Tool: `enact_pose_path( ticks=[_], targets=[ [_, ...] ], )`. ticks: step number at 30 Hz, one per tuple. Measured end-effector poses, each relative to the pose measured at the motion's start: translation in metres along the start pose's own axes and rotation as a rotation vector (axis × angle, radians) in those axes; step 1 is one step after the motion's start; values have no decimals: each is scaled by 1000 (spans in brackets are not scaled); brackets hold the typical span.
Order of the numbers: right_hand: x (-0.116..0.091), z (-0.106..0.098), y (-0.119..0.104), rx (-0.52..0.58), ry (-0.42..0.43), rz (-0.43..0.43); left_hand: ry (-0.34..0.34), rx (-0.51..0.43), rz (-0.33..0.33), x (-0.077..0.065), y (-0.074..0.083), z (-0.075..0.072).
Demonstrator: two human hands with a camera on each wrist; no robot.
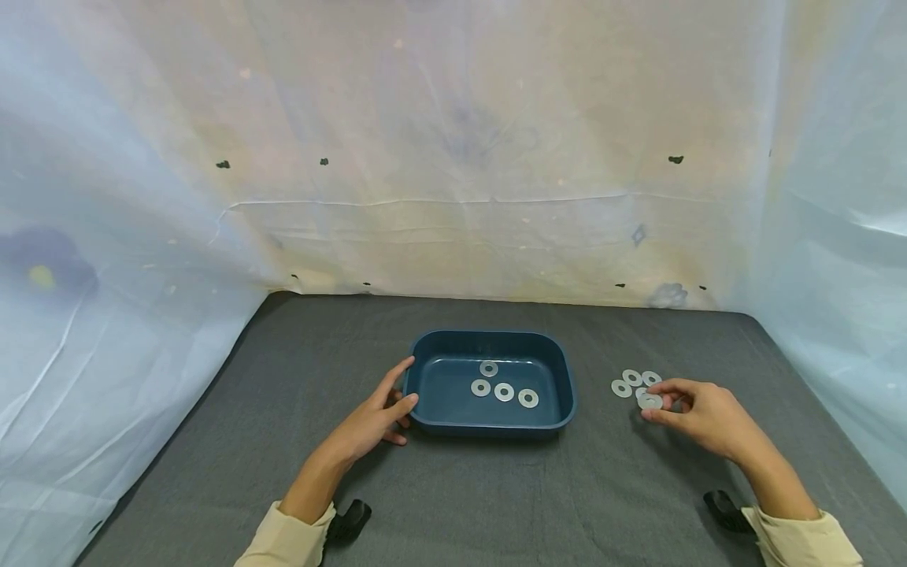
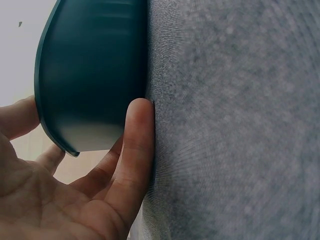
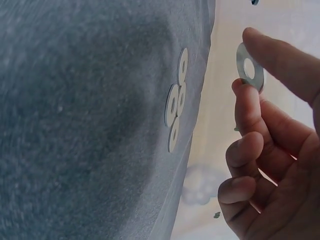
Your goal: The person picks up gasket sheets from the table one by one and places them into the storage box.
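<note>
A dark blue rectangular tray (image 1: 496,430) sits on the grey cloth with several flat metal washers (image 1: 504,392) lying inside it. At the tray's left end is my left hand (image 1: 372,417), its thumb and index fingertip touching the rim. In the left wrist view, the other fingers of this hand lie along the tray's outer wall (image 2: 90,75), low by the cloth. My right hand (image 1: 697,413) pinches one washer (image 3: 249,67) by its edge between thumb and index finger, raised off the cloth. Just beyond it lies a loose group of several washers (image 1: 632,378).
Grey cloth (image 1: 496,504) covers the table. Pale patterned sheeting (image 1: 453,157) hangs behind the table and along both sides. A black strap (image 1: 347,523) is at the left wrist, another black strap (image 1: 726,510) at the right.
</note>
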State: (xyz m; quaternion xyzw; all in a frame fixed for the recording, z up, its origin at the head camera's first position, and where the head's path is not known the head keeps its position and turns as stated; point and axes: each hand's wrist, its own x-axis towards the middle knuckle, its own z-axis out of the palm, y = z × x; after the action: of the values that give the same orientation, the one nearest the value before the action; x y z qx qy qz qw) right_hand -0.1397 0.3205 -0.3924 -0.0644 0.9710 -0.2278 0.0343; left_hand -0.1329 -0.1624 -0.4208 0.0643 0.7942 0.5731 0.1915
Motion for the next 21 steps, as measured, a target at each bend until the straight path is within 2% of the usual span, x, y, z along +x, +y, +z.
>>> enact_pose_path(
  ticks=[21],
  targets=[
    [4,-2,-24,25,9,-44,3,2,-3,-1,1,0]
  ],
)
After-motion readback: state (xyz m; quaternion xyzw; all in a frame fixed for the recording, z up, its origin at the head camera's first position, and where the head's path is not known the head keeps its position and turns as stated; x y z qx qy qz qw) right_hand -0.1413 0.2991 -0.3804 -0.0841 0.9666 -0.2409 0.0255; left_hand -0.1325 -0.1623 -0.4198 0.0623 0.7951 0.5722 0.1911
